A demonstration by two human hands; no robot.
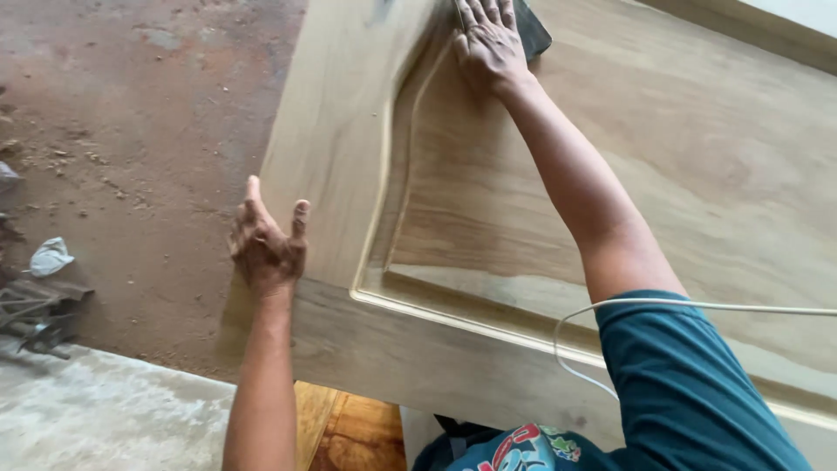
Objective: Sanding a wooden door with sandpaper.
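Observation:
A large pale wooden door panel with a raised moulded centre lies flat in front of me. My left hand rests against its left edge, fingers spread, holding nothing. My right hand reaches far across the panel and presses flat on a dark sanding pad, most of which is hidden under the fingers. My teal sleeve covers the upper right arm.
A thin white cord runs across my right arm from the right edge. Reddish dirt floor lies to the left, with scraps and debris at the far left. A pale concrete slab is at the bottom left.

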